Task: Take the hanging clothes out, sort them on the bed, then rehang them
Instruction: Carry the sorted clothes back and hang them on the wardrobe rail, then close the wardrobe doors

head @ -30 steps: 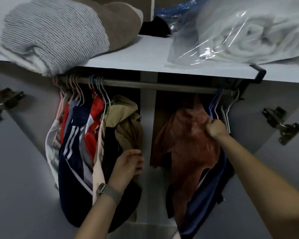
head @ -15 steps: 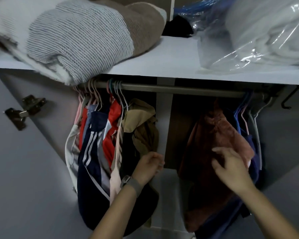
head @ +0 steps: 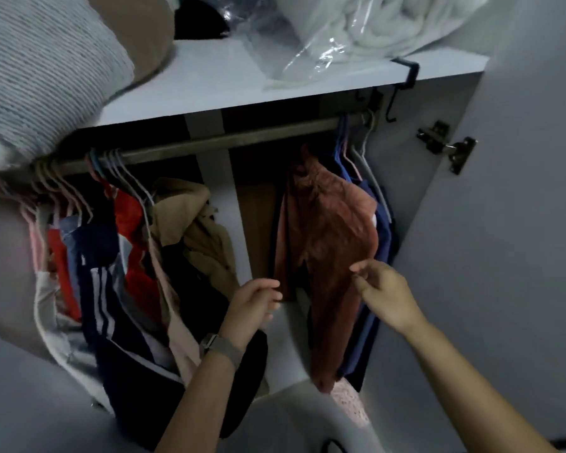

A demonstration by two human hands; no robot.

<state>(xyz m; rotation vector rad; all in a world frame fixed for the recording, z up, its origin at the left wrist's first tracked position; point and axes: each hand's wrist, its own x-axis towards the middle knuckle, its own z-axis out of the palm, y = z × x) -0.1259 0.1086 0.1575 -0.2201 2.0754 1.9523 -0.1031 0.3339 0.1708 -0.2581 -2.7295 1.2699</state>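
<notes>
Rust garment (head: 327, 230) hung on rail (head: 242, 138); left hand (head: 254, 305) loosely curled, empty; right hand (head: 384, 289) fingers relaxed, nothing pinched.

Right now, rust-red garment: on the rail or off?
On. The rust-red garment hangs below the rail; neither hand grips it.

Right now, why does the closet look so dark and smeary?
Head view: dim light leaves deep shadow under the shelf and behind the hanging clothes; the striped bundle at left is smeared by motion blur; the plastic bag shows small glare; the wide lens bends the rod.
</notes>
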